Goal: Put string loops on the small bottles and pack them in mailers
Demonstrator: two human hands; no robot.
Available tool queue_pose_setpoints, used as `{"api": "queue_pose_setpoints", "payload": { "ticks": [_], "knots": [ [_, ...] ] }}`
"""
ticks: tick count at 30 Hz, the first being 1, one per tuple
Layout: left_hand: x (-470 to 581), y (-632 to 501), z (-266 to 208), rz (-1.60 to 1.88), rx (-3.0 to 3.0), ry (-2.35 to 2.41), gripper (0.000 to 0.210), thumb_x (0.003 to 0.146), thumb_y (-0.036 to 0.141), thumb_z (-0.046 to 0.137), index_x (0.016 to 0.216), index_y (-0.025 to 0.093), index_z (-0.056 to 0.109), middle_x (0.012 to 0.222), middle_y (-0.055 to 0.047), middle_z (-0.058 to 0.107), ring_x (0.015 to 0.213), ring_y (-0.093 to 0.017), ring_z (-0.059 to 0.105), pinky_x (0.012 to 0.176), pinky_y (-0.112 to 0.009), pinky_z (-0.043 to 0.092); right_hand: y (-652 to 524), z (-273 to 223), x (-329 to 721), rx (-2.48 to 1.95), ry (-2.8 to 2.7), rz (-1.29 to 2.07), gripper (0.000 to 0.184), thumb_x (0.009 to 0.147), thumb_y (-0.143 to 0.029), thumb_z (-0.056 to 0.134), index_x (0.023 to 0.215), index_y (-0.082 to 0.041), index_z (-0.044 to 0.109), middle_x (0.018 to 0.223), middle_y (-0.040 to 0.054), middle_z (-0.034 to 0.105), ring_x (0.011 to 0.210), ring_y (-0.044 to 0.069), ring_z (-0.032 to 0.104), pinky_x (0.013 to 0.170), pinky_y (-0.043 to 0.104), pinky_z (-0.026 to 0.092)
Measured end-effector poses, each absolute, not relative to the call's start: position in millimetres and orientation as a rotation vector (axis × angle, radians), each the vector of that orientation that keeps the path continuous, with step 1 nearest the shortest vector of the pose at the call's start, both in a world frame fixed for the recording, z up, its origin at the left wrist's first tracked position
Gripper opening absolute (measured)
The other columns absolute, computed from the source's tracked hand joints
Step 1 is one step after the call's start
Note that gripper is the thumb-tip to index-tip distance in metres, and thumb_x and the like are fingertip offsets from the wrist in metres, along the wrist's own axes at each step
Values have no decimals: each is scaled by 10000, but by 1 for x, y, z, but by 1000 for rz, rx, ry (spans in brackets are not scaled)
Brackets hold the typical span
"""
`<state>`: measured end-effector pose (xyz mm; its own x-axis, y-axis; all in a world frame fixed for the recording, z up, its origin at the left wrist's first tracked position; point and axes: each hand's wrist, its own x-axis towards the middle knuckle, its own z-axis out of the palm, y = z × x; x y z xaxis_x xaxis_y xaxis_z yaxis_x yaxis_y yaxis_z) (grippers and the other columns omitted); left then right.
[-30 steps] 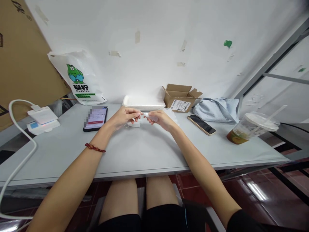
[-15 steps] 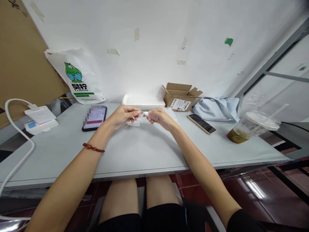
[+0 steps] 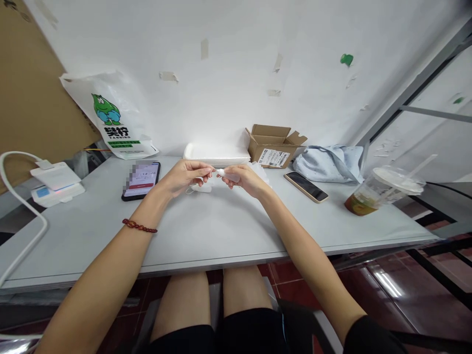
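Both hands meet in front of me, just above the middle of the grey table [image 3: 217,231]. My right hand [image 3: 246,178] is closed in a pinch around a small white object [image 3: 220,172], whose rounded end pokes out past the fingertips; its kind is not clear. Close beside that end, the thumb and forefinger of my left hand [image 3: 189,176] are pressed together, and whatever they hold is too small to make out. Beneath the hands lies a small white flat piece [image 3: 202,189] with a thin loop at its left side, partly hidden by the fingers.
Behind the hands lies a white stack [image 3: 217,153], with an open cardboard box [image 3: 271,147] to its right. A lit phone [image 3: 142,181] rests left, a dark phone [image 3: 307,187] right. Farther right are a pale blue cloth bag [image 3: 328,164] and a drink cup [image 3: 381,191]. A white bag [image 3: 118,118] stands left.
The whole view has shifted slightly, so things sit a little farther left. Both hands keep nearly the same pose, and the white object stays between the right fingertips.
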<state>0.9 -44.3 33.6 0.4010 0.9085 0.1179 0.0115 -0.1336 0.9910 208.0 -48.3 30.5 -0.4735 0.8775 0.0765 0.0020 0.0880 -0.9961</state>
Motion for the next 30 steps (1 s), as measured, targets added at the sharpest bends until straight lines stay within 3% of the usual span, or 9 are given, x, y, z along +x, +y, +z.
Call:
{"api": "queue_pose_setpoints", "payload": {
  "ticks": [7, 14, 30],
  "knots": [
    [2, -45, 35, 970, 1489, 855, 234, 665, 336, 758, 798, 145, 734, 669, -26, 595, 571, -103, 504, 532, -252, 398, -50, 33, 208, -892, -1635, 1462, 228, 747, -330, 549, 608, -150, 564, 649, 16, 551, 553, 95, 455, 563, 257, 385],
    [3, -44, 32, 974, 1579, 932, 207, 657, 333, 747, 720, 137, 720, 684, -41, 627, 577, -108, 510, 540, -257, 411, -53, 32, 203, -889, -1678, 1430, 237, 763, -280, 549, 569, -153, 502, 618, 1, 500, 495, 60, 310, 468, 232, 276],
    [7, -44, 30, 1043, 1607, 1000, 203, 609, 329, 749, 666, 140, 704, 629, -29, 634, 546, -107, 507, 535, -255, 415, -59, 26, 188, -838, -1605, 1464, 212, 791, -284, 531, 628, -150, 516, 627, -16, 473, 486, 52, 287, 460, 225, 256]
  ]
}}
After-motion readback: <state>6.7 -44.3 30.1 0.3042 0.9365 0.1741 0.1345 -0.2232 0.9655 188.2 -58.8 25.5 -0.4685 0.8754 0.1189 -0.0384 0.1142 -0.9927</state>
